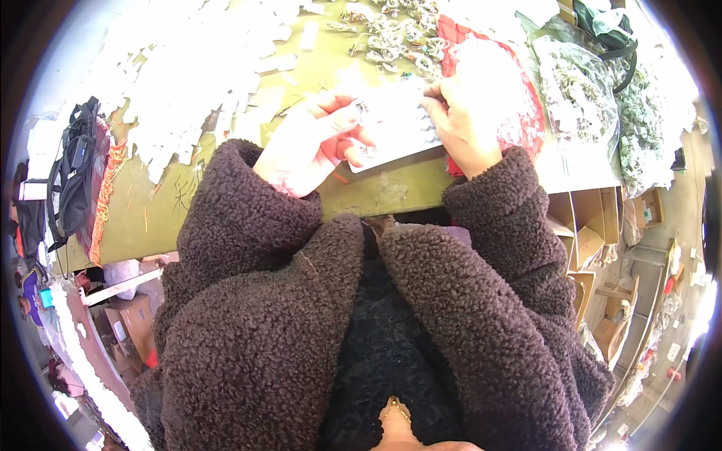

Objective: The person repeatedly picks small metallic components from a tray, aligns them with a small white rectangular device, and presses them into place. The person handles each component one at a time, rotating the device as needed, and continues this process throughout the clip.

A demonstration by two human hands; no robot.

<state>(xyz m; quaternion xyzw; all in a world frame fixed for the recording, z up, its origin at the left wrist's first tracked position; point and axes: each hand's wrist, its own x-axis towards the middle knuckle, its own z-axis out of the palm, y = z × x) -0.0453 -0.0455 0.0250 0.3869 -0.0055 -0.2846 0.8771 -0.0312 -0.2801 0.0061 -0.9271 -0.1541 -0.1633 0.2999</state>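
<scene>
A white card point(402, 113) with some small grey shapes toward its right side is held over the front of the greenish table. My right hand point(466, 120) grips the card's right edge between thumb and fingers. At the card's left side, my left hand point(308, 143) is closed, thumb and forefinger pressed together beside a small shiny bit point(362, 111). Glare hides just what that bit is. Both wrists come out of brown fleecy sleeves.
Many white paper pieces point(180, 68) cover the table's left part. Small bundled pieces point(398, 37) lie at the back. On the right are a red bag point(530, 113) and clear bags point(579, 83) of small items. A black bag point(75, 165) is far left; cardboard boxes point(590, 218) stand below.
</scene>
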